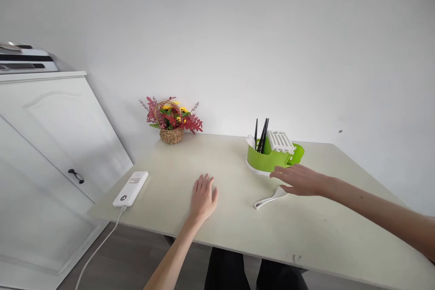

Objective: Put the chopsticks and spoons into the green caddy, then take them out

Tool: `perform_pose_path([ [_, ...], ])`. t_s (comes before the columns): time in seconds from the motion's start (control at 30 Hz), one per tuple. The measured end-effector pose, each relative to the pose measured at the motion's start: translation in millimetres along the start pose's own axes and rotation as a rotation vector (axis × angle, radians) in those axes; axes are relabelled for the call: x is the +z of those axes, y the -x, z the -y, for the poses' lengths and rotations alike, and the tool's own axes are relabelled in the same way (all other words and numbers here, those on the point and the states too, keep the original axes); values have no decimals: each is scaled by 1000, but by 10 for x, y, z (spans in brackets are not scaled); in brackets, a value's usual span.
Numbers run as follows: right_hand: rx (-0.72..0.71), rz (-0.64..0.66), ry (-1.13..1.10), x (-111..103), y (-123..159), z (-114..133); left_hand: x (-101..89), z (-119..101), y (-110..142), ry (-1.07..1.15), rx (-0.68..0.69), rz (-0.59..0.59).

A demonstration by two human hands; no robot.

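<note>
My left hand point(204, 198) lies flat on the pale table, palm down, with its fingers stretched out and nothing in it. To the right, my right hand point(295, 179) hovers with fingers extended and thumb apart, holding nothing. Beneath its thumb and fingers is a white rice paddle point(272, 198) on the tabletop; its far end is partly hidden by the hand. Just behind that hand stands a green utensil holder point(267, 161) on a white base. Black chopsticks point(263, 136) and a white spoon point(251, 141) stand in it, and a white slotted rack point(280, 141) tops its right part.
A wicker basket point(171, 136) of red and yellow flowers sits at the table's back left, against the wall. Near the left edge lies a white power bank point(131, 189) with a cable point(98, 247) hanging down. A white cabinet point(61, 145) borders the table point(231, 217) on the left.
</note>
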State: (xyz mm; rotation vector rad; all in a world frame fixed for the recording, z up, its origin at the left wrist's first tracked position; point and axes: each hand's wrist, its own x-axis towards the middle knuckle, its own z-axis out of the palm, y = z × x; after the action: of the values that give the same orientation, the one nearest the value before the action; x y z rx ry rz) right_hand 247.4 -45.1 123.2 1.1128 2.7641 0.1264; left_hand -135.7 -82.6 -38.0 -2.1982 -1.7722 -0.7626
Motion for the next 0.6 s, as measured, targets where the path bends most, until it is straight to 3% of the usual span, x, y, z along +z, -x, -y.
perform_pose_path([
  [0.13, 27, 0, 27, 455, 217, -195, -26, -9, -27, -19, 10, 26],
  [0.27, 114, 46, 26, 787, 296, -217, -40, -10, -39, -39, 12, 30],
  [0.6, 176, 35, -11, 972, 259, -35, -43, 6, -64, -48, 6, 53],
])
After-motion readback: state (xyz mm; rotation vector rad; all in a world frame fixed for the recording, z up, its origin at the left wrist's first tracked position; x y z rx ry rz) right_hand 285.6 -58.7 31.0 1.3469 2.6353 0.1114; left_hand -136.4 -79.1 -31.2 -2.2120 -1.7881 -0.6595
